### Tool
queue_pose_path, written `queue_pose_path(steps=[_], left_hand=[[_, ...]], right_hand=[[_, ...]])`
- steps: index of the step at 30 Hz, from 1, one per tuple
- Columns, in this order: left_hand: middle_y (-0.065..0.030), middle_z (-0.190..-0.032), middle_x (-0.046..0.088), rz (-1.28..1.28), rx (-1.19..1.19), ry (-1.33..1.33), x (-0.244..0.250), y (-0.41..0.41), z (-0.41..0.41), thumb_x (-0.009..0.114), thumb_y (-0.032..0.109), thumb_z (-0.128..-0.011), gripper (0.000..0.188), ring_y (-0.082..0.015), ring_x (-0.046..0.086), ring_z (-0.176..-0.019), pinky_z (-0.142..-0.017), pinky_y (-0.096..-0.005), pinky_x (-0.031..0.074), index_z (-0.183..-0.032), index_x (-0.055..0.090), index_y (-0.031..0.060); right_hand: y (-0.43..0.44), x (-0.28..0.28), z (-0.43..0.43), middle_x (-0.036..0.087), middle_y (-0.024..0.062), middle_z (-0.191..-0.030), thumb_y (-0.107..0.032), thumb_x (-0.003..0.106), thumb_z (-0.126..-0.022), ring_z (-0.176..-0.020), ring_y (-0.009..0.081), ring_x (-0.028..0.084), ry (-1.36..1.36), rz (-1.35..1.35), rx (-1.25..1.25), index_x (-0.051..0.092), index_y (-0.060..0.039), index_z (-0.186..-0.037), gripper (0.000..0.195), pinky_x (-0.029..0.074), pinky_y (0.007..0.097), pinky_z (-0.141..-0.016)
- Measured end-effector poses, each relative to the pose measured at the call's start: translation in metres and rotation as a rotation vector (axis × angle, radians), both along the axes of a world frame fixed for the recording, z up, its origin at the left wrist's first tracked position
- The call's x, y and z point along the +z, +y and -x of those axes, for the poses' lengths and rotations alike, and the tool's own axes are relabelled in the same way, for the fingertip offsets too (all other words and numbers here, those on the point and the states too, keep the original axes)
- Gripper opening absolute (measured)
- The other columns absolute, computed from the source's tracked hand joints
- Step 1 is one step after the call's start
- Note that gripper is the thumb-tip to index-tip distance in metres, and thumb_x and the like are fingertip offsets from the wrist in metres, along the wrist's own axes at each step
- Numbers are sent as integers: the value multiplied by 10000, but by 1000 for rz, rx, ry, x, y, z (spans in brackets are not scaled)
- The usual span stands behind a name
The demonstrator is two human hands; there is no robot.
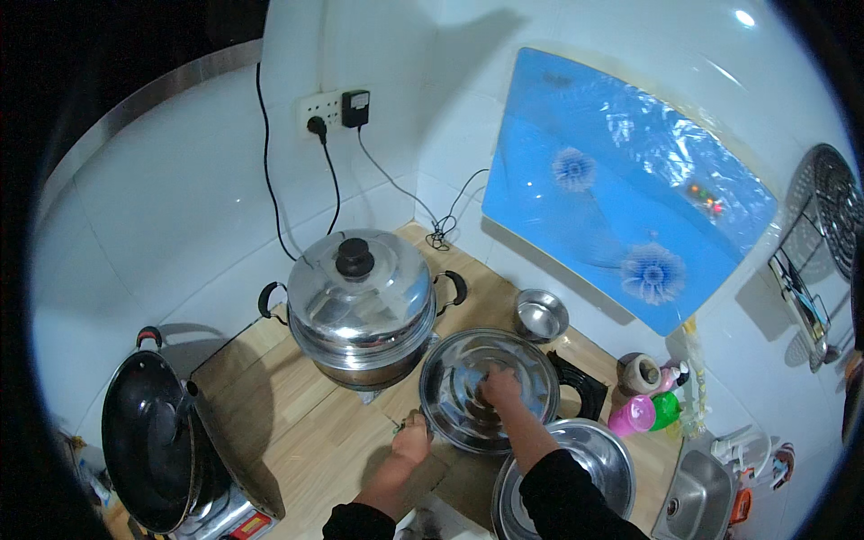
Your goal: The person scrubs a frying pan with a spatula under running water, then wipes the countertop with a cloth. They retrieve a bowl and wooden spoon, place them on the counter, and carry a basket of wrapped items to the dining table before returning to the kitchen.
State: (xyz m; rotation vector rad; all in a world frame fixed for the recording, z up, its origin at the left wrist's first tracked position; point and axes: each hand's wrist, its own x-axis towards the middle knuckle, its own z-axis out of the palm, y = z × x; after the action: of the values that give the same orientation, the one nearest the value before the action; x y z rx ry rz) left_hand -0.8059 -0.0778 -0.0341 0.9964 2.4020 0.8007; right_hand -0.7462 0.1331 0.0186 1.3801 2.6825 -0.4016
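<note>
My right hand (pixel 501 385) is closed over the centre of a round lid (pixel 459 364), hiding whatever knob is there. The lid is shiny and covers a wide vessel whose sides are mostly out of sight. Beside its lower left rim, my left hand (pixel 412 439) has curled fingers, with a small dark green bit at them; whether that is held or part of a handle is unclear. Under my right forearm lies a wide stainless-steel basin (pixel 611 466), partly covered by the black sleeve.
A steel steamer pot (pixel 364 337) with a domed lid stands behind. Nearby are a small steel bowl (pixel 542 316), a black stand (pixel 587 388), a pink cup (pixel 632 415) and a stone mortar (pixel 638 373). A black wok (pixel 145 439) leans at left over a gas stove (pixel 223 520); a sink (pixel 698 489) is at right.
</note>
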Motion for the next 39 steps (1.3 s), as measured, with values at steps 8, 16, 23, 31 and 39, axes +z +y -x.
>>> queue_pose_path(steps=[8,16,23,31,39], left_hand=[[-110,-780,610,-223,258,-585,37,-67,22,527,263,-795,298,-220,582,-704,-639,-320,454,-924,547,-6],[-60,-841,583,-1006,628,-1365,84,-118,14,476,120,-827,177,-164,576,-716,-621,-284,486,-975,506,26],[-72,-887,556,-1132,640,-1275,105,-135,-29,451,197,-883,172,-192,571,-788,-700,-332,490,-1005,456,76],[-56,-862,531,-1037,716,-807,115,-163,-93,429,159,-899,113,-134,542,-775,-677,-291,488,-954,423,61],[-78,-1013,528,-855,620,-962,124,-311,-179,414,225,-912,330,-127,517,-873,-769,-256,430,-1150,437,-2]], right_hand=[[39,-5,-7,562,218,-976,-296,618,-738,-907,344,547,67,121,111,531,32,-977,415,459,412,-775],[24,4,-3,551,212,-977,-339,614,-731,-915,362,530,-13,82,108,490,-30,-1035,451,439,437,-767],[-32,63,-5,551,171,-1048,-355,562,-786,-981,287,533,142,456,527,491,-43,-1116,460,429,381,-814],[-210,87,-52,527,99,-1039,-197,528,-850,-922,146,480,-64,1254,913,373,6,-1201,434,403,307,-814],[-334,87,-116,566,69,-889,-307,447,-890,-803,125,496,239,1104,627,531,23,-998,357,414,304,-737]])
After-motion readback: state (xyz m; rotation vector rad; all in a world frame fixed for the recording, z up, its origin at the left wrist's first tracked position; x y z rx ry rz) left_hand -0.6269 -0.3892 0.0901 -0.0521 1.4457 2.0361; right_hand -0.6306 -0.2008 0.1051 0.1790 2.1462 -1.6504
